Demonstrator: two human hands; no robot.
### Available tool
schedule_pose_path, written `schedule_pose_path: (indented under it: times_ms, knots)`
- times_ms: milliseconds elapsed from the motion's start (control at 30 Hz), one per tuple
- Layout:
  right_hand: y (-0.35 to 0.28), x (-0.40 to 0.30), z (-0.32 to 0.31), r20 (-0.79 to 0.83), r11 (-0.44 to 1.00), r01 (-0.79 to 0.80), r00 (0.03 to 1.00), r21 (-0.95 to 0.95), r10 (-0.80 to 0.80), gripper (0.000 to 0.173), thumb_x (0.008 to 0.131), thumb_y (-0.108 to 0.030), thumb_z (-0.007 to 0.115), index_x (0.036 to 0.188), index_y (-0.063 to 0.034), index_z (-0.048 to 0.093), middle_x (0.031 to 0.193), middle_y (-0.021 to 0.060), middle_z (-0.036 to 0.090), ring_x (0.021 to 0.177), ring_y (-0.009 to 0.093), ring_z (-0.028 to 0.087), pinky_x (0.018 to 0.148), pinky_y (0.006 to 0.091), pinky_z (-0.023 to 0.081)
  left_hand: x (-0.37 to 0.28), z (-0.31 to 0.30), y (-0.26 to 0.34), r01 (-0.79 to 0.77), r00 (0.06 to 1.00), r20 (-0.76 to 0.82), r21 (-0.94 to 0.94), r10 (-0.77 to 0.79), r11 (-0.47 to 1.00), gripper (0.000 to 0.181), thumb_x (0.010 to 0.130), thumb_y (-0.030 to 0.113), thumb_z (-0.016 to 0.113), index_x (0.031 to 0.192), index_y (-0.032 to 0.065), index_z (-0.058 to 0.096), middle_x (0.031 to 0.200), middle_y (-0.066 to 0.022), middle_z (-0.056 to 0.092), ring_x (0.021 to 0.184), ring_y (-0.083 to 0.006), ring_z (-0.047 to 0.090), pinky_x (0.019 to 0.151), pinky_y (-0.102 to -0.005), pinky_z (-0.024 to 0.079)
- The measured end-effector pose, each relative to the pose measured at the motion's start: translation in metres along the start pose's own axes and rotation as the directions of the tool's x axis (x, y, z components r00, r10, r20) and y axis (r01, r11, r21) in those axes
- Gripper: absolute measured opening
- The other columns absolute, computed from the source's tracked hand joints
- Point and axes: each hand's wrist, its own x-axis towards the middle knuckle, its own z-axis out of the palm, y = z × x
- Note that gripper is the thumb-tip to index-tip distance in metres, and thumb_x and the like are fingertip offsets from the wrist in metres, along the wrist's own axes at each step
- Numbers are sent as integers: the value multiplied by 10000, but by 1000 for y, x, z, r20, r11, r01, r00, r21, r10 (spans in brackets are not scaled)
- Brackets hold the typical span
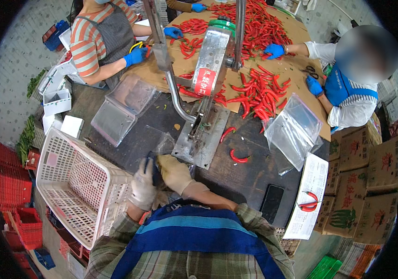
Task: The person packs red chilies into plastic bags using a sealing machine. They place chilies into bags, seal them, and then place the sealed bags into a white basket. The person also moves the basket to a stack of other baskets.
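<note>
My left hand (143,185), in a white glove, is above the near edge of the dark tabletop with two fingers extended. Close beside it is my right hand (175,174), in a stained cream glove, with its fingers curled. Between them is a dark item (156,171); what it is, and which hand grips it, is unclear. A clear plastic bag (166,143) lies just beyond the hands. Past my right hand stands a metal bench machine (211,62) with a lever, a base plate and a green roll on top. Two loose red chillies (239,157) (227,134) lie to its right.
A white perforated crate (106,174) tilts at my left. Clear bags (115,118) (295,129) lie on both sides. A phone (271,204) and a printed sheet (309,188) bearing chillies are at right. Co-workers' blue-gloved hands (274,51) (136,57) work around chilli piles (260,92).
</note>
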Motion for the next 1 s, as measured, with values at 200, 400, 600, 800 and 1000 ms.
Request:
schedule_pose_path:
  times_ms: [200, 400, 600, 800, 1000]
  knots:
    - [73, 21, 53, -378, 984, -95, 914, 154, 147, 397, 948, -190, 501, 1328, -73, 494, 1182, 202, 631, 1038, 360, 635, 847, 428, 515, -6, -12, 19, -300, 931, -224, -23, 287, 954, 605, 762, 123, 692, 1317, -16, 496, 1259, -279, 547, 978, -420, 627, 820, -459, 522]
    - [-9, 16, -16, -53, 971, 67, 995, -227, -81, 280, 871, -116, 526, 1139, -36, 530, 898, 155, 663, 847, 319, 671, 721, 441, 517, -15, -35, 23, -303, 923, -253, -12, 291, 953, 610, 762, 169, 711, 1306, -13, 504, 1236, -280, 554, 944, -437, 635, 756, -460, 540]
    - [3, 49, 15, -348, 946, 222, 928, 238, -131, 439, 933, -142, 430, 1359, -37, 426, 1292, 221, 530, 1212, 326, 530, 974, 398, 437, -31, -33, 21, -409, 904, -157, -54, 397, 911, 552, 767, 138, 665, 1279, -34, 549, 1262, -262, 565, 909, -379, 631, 756, -448, 516]
    - [-26, 47, -27, 64, 870, 181, 983, -459, -171, 716, 895, -258, 540, 1519, -65, 246, 1590, 233, 134, 1414, 406, 293, 1172, 391, 240, -13, -61, 50, -411, 908, -120, -78, 401, 908, 611, 714, 87, 639, 1312, -3, 548, 1433, -263, 443, 970, -338, 606, 842, -427, 475]
    - [-18, 60, -19, -18, 528, 16, 1000, 849, -2, 610, 930, -325, 598, 1428, -26, 412, 1417, 213, 455, 1303, 314, 466, 1041, 365, 383, -6, -44, 39, -367, 915, -169, 32, 367, 930, 597, 690, 129, 678, 1277, 80, 585, 1223, -226, 528, 1022, -395, 538, 875, -512, 450]
